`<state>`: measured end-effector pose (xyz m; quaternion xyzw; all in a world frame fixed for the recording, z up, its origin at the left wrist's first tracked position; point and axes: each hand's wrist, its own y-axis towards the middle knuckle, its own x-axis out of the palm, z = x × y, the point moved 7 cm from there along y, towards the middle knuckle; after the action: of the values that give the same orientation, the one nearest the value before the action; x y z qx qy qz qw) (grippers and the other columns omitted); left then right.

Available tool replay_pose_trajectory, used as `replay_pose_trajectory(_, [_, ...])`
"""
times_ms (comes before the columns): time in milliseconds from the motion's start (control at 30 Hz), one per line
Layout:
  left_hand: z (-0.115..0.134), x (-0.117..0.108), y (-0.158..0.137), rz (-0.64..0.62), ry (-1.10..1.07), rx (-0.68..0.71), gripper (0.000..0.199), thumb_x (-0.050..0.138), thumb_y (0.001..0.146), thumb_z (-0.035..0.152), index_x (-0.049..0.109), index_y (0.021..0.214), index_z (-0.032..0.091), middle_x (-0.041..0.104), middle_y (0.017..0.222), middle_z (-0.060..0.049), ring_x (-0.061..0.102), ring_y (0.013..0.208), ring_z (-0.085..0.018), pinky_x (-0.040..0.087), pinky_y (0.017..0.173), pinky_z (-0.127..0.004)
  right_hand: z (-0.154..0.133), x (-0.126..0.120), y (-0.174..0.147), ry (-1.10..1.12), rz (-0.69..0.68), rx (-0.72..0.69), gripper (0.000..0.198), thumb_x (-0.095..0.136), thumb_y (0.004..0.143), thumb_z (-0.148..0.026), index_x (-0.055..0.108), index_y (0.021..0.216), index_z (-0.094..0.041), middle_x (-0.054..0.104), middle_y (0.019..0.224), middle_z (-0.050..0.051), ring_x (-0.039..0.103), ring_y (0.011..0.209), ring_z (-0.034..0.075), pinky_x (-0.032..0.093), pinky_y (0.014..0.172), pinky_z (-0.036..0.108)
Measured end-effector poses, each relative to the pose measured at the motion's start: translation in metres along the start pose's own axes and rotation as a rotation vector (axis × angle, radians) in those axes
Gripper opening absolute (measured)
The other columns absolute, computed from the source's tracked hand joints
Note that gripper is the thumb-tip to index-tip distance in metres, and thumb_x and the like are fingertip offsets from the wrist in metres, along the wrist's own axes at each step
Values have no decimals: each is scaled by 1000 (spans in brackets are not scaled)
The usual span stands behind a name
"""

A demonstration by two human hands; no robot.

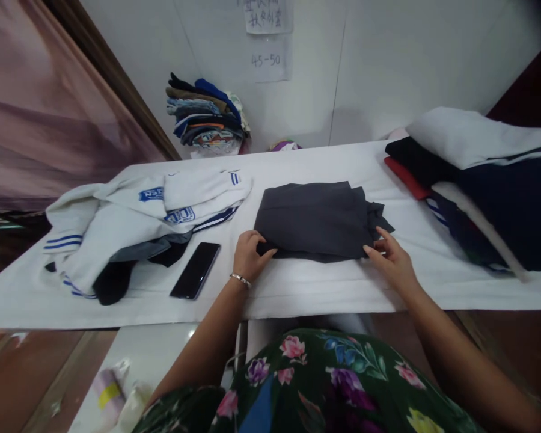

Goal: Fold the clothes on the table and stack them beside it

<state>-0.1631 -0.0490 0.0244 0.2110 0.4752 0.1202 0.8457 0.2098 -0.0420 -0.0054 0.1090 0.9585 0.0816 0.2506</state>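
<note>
A folded dark grey garment (pixel 313 219) lies on the white-covered table in front of me; its kind is hidden by the folds. My left hand (pixel 251 255) grips its near left corner, with thumb and fingers curled at the edge. At the near right corner, my right hand (pixel 391 258) pinches the cloth between thumb and fingers. Loose layers stick out on the garment's right side, just beyond the right fingertips. A metal bracelet (pixel 240 279) circles my left wrist.
Left of the garment are a black phone (pixel 195 270) and a heap of white clothing (pixel 130 216) with blue stripes. More clothes (pixel 500 198) are piled on the right. A stack of folded clothes (pixel 210 117) stands behind the table, by a wall with paper signs (pixel 270 57).
</note>
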Motion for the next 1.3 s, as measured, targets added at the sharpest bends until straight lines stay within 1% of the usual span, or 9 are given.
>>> replay_pose_trajectory(200, [5, 5, -2, -71, 101, 72, 28, 70, 70, 21, 57, 95, 21, 53, 117, -9, 49, 113, -24, 42, 98, -38, -11, -2, -6, -157, 92, -53, 67, 62, 75, -56, 51, 133, -25, 61, 88, 2, 42, 50, 9, 43, 54, 28])
replay_pose_trajectory(300, [6, 6, -6, -54, 144, 77, 25, 69, 71, 17, 58, 93, 20, 54, 114, -9, 49, 111, -25, 43, 95, -38, -16, 0, -12, -250, 92, -74, 69, 63, 73, -59, 52, 133, -26, 62, 89, 2, 42, 50, 9, 43, 55, 29])
replay_pose_trajectory(433, [10, 1, -5, -25, 199, 126, 15, 68, 73, 15, 59, 84, 20, 57, 101, -8, 51, 98, -24, 46, 85, -37, -14, 2, -9, -157, 72, -28, 64, 63, 73, -56, 57, 128, -23, 58, 81, 1, 44, 54, 10, 43, 55, 28])
replay_pose_trajectory(600, [9, -8, -1, -83, 255, 217, 10, 59, 80, 12, 54, 77, 21, 59, 89, -5, 52, 90, -21, 46, 78, -34, -10, 5, 2, -19, 59, -65, 58, 64, 71, -52, 63, 119, -20, 52, 71, -1, 46, 61, 13, 43, 58, 28])
replay_pose_trajectory(800, [-9, -1, -5, -189, 270, 130, 16, 55, 75, 7, 51, 77, 22, 57, 89, -5, 51, 92, -21, 45, 73, -31, 20, 22, 2, -77, -65, -14, 58, 63, 73, -53, 63, 119, -18, 65, 90, 5, 57, 74, 17, 48, 67, 30])
replay_pose_trajectory(933, [-11, 1, -8, -170, 282, 96, 21, 49, 70, 1, 48, 74, 22, 57, 85, -4, 50, 87, -20, 44, 70, -31, 23, 20, 0, -244, -114, -26, 58, 59, 77, -54, 61, 124, -20, 68, 96, 6, 61, 77, 20, 50, 70, 33])
replay_pose_trajectory(1067, [-13, -3, -10, -124, 235, 54, 23, 45, 68, 1, 49, 73, 23, 56, 83, -5, 50, 85, -21, 43, 67, -31, -12, 11, -3, -536, -85, -240, 49, 51, 85, -50, 62, 121, -19, 65, 111, 13, 62, 93, 28, 51, 80, 43])
replay_pose_trajectory(1167, [-13, -7, -8, -107, 133, 13, 23, 44, 63, 0, 50, 67, 22, 56, 77, -3, 52, 81, -20, 44, 68, -31, -58, 12, -8, -663, 15, -503, 44, 47, 89, -42, 60, 123, -17, 47, 138, 17, 44, 126, 35, 42, 95, 51])
replay_pose_trajectory(1300, [12, -19, 16, 18, -69, 66, 21, 45, 66, 2, 53, 67, 22, 61, 80, -2, 56, 83, -18, 47, 77, -32, -115, 49, -7, -637, -61, -699, 43, 43, 92, -35, 53, 130, -18, 31, 151, 14, 24, 140, 30, 31, 106, 51])
